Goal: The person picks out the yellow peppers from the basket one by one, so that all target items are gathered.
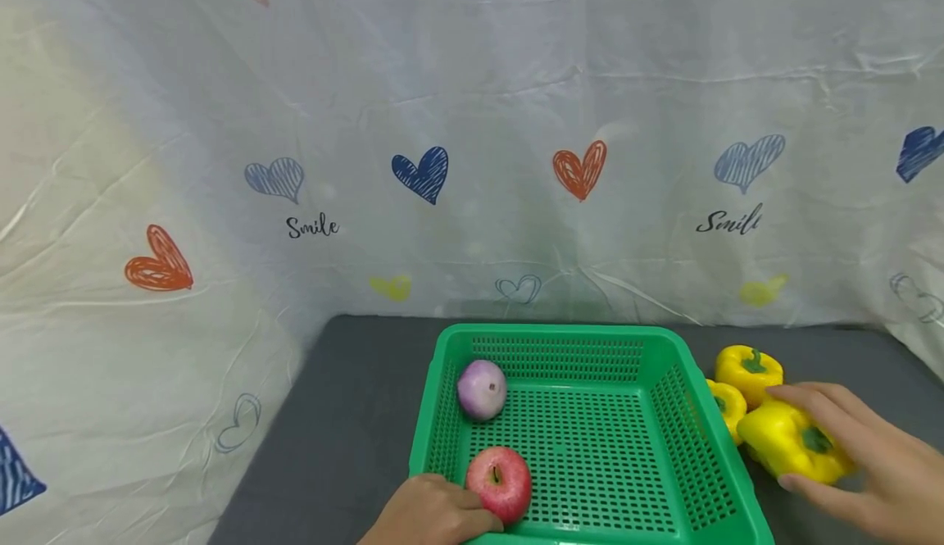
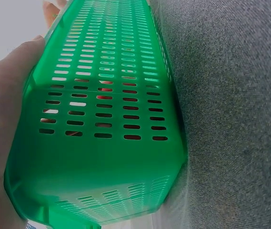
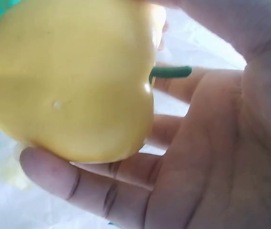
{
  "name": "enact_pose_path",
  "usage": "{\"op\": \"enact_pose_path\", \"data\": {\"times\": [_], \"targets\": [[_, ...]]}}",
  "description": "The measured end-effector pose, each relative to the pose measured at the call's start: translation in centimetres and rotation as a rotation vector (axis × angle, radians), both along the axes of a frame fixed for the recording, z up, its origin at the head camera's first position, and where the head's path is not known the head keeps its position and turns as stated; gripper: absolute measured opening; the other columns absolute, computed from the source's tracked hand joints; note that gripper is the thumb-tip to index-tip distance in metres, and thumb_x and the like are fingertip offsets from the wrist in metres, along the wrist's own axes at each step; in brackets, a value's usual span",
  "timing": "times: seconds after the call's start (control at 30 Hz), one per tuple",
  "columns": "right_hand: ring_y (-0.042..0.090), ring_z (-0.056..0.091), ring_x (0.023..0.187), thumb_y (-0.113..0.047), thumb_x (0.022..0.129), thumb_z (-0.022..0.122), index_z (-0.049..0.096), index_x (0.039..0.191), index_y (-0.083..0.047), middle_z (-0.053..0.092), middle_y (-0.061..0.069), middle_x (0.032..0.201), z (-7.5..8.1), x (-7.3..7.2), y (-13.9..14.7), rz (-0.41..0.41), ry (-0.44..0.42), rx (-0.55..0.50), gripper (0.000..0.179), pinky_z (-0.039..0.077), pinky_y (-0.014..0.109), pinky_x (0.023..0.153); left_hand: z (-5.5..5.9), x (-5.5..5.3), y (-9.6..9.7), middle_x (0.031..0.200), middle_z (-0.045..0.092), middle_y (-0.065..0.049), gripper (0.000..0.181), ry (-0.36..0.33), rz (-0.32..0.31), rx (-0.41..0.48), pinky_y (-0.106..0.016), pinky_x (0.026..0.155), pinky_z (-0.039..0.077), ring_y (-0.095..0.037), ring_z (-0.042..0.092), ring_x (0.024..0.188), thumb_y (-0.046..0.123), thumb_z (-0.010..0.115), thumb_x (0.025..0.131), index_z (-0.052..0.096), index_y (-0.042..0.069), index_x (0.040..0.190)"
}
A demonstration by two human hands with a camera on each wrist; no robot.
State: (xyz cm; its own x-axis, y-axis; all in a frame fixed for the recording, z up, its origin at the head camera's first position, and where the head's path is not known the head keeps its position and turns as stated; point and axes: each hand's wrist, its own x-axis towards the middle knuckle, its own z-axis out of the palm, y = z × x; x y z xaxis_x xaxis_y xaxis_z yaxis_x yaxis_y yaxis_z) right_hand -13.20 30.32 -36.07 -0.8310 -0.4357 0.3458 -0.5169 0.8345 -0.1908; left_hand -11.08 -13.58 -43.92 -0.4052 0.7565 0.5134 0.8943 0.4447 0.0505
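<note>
My left hand [image 1: 437,512] grips the near-left rim of a green plastic basket [image 1: 424,414], its fingers hooked over the edge close to a red apple [image 1: 498,483]. A purple onion [image 1: 483,389] lies in the basket's far-left corner. In the left wrist view the basket's slotted wall [image 2: 92,157] fills the middle. Right of the basket, my right hand [image 1: 878,463] holds a yellow bell pepper [image 1: 785,442] between thumb and fingers. The right wrist view shows this pepper [image 3: 73,86] close up, green stem towards the palm.
Two more yellow bell peppers, one farther back [image 1: 741,377] and one against the basket's right side [image 1: 726,406], sit beside the held one. A dark grey cloth [image 1: 317,438] covers the table. Behind it hangs a white curtain [image 1: 501,102] printed with hearts.
</note>
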Motion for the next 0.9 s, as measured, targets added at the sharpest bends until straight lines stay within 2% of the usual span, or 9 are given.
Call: {"op": "enact_pose_path", "data": {"times": [0.1, 0.2, 0.27, 0.33, 0.43, 0.57, 0.67, 0.83, 0.9], "targets": [[0.008, 0.042, 0.078, -0.042, 0.057, 0.081, 0.037, 0.124, -0.002, 0.046, 0.011, 0.107, -1.3, 0.0, 0.7, -0.112, -0.188, 0.046, 0.09, 0.038, 0.021, 0.054, 0.1, 0.0, 0.0, 0.063, 0.044, 0.02, 0.019, -0.003, 0.002, 0.001, -0.006, 0.052, 0.026, 0.008, 0.033, 0.055, 0.043, 0.05, 0.088, 0.059, 0.03, 0.077], [0.015, 0.044, 0.073, -0.051, 0.061, 0.075, 0.031, 0.125, 0.001, 0.045, 0.016, 0.107, -2.3, -0.2, 1.0, -0.218, -0.438, 0.096, 0.093, 0.038, 0.028, 0.054, 0.2, 0.1, 0.0, 0.064, 0.044, 0.02, 0.019, -0.003, 0.01, 0.001, -0.006, 0.053, 0.027, 0.009, 0.035, 0.055, 0.043, 0.051, 0.088, 0.059, 0.03, 0.076], [0.017, 0.045, 0.072, -0.055, 0.063, 0.072, 0.031, 0.126, 0.0, 0.045, 0.015, 0.107, -3.0, -0.3, 1.0, -0.256, -0.564, 0.112, 0.093, 0.039, 0.031, 0.056, 0.2, 0.1, 0.0, 0.064, 0.044, 0.021, 0.019, -0.005, 0.018, 0.001, -0.006, 0.053, 0.028, 0.009, 0.035, 0.055, 0.043, 0.05, 0.088, 0.059, 0.03, 0.076], [0.018, 0.045, 0.072, -0.057, 0.064, 0.07, 0.033, 0.128, -0.003, 0.045, 0.013, 0.109, -3.6, -0.3, 0.9, -0.274, -0.653, 0.115, 0.091, 0.039, 0.033, 0.057, 0.3, 0.2, -0.1, 0.064, 0.044, 0.021, 0.019, -0.015, 0.022, 0.003, -0.006, 0.054, 0.028, 0.009, 0.035, 0.056, 0.043, 0.051, 0.088, 0.059, 0.03, 0.076], [0.017, 0.046, 0.073, -0.057, 0.065, 0.069, 0.039, 0.126, -0.006, 0.046, 0.01, 0.108, -4.5, -0.1, 0.7, -0.266, -0.647, 0.117, 0.085, 0.039, 0.032, 0.056, 0.3, 0.2, -0.1, 0.064, 0.044, 0.021, 0.019, -0.023, 0.025, 0.003, -0.006, 0.054, 0.028, 0.009, 0.034, 0.056, 0.042, 0.051, 0.088, 0.059, 0.03, 0.076], [0.018, 0.047, 0.075, -0.055, 0.064, 0.071, 0.045, 0.121, -0.01, 0.043, 0.011, 0.11, -5.2, 0.1, 0.5, -0.239, -0.532, 0.121, 0.076, 0.041, 0.032, 0.055, 0.3, 0.2, -0.1, 0.064, 0.044, 0.021, 0.018, -0.02, 0.017, -0.003, -0.006, 0.053, 0.027, 0.009, 0.035, 0.056, 0.042, 0.051, 0.088, 0.059, 0.03, 0.077], [0.018, 0.047, 0.075, -0.055, 0.065, 0.07, 0.047, 0.119, -0.012, 0.04, 0.012, 0.112, -5.4, 0.1, 0.3, -0.226, -0.473, 0.114, 0.072, 0.041, 0.031, 0.055, 0.2, 0.2, -0.1, 0.064, 0.045, 0.021, 0.016, -0.024, 0.005, -0.009, -0.006, 0.053, 0.027, 0.009, 0.035, 0.056, 0.041, 0.052, 0.088, 0.059, 0.03, 0.078], [0.015, 0.044, 0.07, -0.064, 0.066, 0.064, 0.047, 0.114, -0.022, 0.038, 0.006, 0.108, -5.4, 0.3, -0.5, -0.235, -0.42, 0.087, 0.067, 0.038, 0.026, 0.051, 0.2, 0.1, -0.2, 0.066, 0.048, 0.021, 0.016, -0.018, 0.01, -0.025, -0.006, 0.054, 0.028, 0.01, 0.038, 0.057, 0.042, 0.052, 0.088, 0.061, 0.03, 0.08], [0.015, 0.045, 0.069, -0.067, 0.065, 0.061, 0.045, 0.116, -0.022, 0.037, 0.007, 0.11, -5.3, 0.4, -0.7, -0.244, -0.424, 0.076, 0.07, 0.039, 0.028, 0.052, 0.2, 0.1, -0.2, 0.067, 0.048, 0.021, 0.017, -0.005, 0.023, -0.029, -0.006, 0.054, 0.029, 0.009, 0.039, 0.057, 0.043, 0.051, 0.087, 0.061, 0.031, 0.08]]}}
